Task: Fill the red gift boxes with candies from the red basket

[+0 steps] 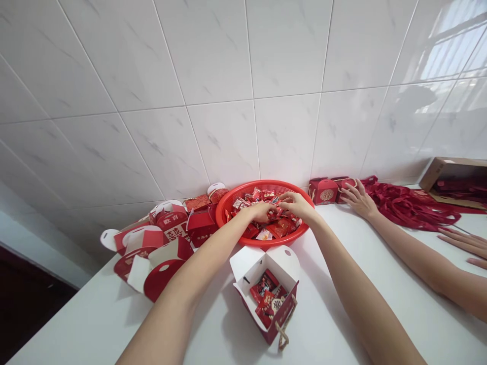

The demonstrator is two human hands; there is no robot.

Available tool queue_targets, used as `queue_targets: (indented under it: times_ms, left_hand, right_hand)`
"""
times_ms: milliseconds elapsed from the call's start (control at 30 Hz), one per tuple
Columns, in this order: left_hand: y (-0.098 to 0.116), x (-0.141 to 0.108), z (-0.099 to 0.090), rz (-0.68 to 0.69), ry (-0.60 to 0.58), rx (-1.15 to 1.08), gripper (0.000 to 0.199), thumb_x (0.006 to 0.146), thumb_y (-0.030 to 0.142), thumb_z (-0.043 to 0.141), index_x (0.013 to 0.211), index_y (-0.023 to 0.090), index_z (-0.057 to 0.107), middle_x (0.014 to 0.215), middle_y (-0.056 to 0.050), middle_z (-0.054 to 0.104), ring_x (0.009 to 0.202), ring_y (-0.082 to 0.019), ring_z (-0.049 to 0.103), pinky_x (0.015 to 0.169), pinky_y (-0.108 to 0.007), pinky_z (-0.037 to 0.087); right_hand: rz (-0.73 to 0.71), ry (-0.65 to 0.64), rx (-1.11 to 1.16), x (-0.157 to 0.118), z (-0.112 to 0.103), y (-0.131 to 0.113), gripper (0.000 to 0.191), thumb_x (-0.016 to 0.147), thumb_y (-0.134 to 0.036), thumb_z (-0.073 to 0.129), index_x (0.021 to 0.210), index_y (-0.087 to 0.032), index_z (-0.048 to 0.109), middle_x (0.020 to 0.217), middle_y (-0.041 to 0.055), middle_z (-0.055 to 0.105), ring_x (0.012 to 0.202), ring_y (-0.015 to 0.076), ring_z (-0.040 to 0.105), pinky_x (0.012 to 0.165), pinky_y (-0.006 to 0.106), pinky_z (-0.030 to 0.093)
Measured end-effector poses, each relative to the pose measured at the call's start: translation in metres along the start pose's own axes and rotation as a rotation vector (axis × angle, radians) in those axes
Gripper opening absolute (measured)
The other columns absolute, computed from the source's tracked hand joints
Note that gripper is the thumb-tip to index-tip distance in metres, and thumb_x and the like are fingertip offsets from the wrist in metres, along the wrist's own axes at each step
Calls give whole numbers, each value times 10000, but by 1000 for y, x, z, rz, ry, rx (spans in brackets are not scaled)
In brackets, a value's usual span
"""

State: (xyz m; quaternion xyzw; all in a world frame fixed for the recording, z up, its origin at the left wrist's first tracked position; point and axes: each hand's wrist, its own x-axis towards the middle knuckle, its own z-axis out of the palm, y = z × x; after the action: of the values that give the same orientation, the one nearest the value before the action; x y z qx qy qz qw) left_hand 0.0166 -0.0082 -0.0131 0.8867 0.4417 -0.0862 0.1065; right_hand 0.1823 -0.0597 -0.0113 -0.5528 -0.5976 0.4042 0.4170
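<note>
A red plastic basket (266, 244) holds a heap of red-wrapped candies (281, 228). Both hands reach into it from the front. My left hand (262, 211) has its fingers bent down around wrapped candy; the tips are partly hidden. Close beside it, my right hand (296, 204) curls its fingers and thumb over candy in the middle of the heap. In front of the basket, between my forearms, stands a red gift box (279, 324) with its white-lined flaps spread. Several wrapped candies (269, 296) lie inside, and a twisted cord handle (282, 337) hangs at its front right.
Several red gift boxes (163, 268), some with raised flaps, crowd the left of the white table (213, 334). At right, another person's hand (359, 200) touches one of two closed boxes (324, 191). Dark red ribbons (407, 205) and a cardboard box (437, 172) lie beyond. A tiled wall stands behind.
</note>
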Motion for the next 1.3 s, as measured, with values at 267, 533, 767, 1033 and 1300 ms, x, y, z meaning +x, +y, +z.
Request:
queue_targets:
  times_ms: [267, 533, 767, 1033, 1300]
  left_hand:
    - [9, 1, 1, -91, -33, 142, 836, 776, 182, 657, 1539, 341, 355, 1498, -129, 493, 1271, -314, 581, 979, -366, 510]
    - [15, 0, -4, -107, 21, 121, 561, 752, 93, 648, 1283, 271, 657, 1242, -107, 700, 1136, -302, 666, 935, -366, 528]
    - [-9, -12, -11, -27, 231, -438, 187, 754, 220, 651, 917, 173, 731, 848, -29, 731, 863, -218, 675, 753, -283, 507]
    - [-8, -27, -19, 48, 329, -1105, 396, 647, 407, 768, 588, 186, 445, 547, 69, 424, 522, -72, 379, 529, -233, 344]
    - [-5, -29, -19, 0, 337, -1156, 197, 650, 230, 709, 812, 151, 628, 894, -11, 610, 788, -129, 567, 696, -246, 477]
  right_hand:
    - [-25, -7, 17, 3, 0, 4, 153, 774, -123, 648, 922, -160, 636, 827, 34, 685, 680, 130, 640, 600, 218, 487]
    - [-29, -21, -15, 0, -1, 2, 135, 794, -131, 627, 926, -158, 641, 795, 31, 692, 698, 134, 639, 599, 212, 482]
    - [-27, 25, 21, 0, -1, 0, 168, 754, -137, 682, 920, -150, 655, 832, 44, 696, 714, 143, 642, 608, 226, 493]
    - [-10, -30, 107, -10, -1, -11, 58, 839, -163, 642, 807, -211, 637, 825, 51, 689, 809, 182, 674, 640, 259, 545]
    - [-53, -46, 130, -7, -4, -5, 28, 809, -214, 681, 782, -214, 688, 784, 45, 696, 670, 155, 635, 602, 269, 534]
